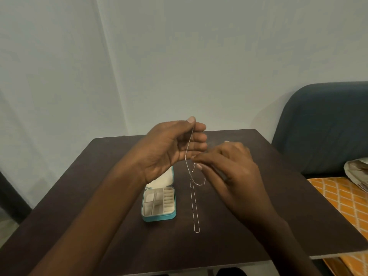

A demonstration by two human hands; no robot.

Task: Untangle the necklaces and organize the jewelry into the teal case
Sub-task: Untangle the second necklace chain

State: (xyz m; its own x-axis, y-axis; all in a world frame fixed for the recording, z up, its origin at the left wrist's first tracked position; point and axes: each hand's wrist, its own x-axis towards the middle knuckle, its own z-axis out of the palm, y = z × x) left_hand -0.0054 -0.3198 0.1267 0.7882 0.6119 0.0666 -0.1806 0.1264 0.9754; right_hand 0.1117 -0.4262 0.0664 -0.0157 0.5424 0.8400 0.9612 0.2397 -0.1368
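A thin silver chain point(188, 154) hangs nearly upright from the left hand point(169, 148), pinched at its top between thumb and forefinger; the other fingers are loosely curled behind it. Its lower end trails down to the dark table point(278, 196), where it curls in a small beaded tangle point(199, 181). The right hand point(231, 168) is just right of the chain, its fingers bent toward the hanging strand; whether they grip it I cannot tell. A second chain point(194, 208) lies on the table as a long narrow loop, its long axis running near to far. Left of it sits the teal case point(159, 203), lid open, compartments showing. A blue chair point(322, 126) stands far right.
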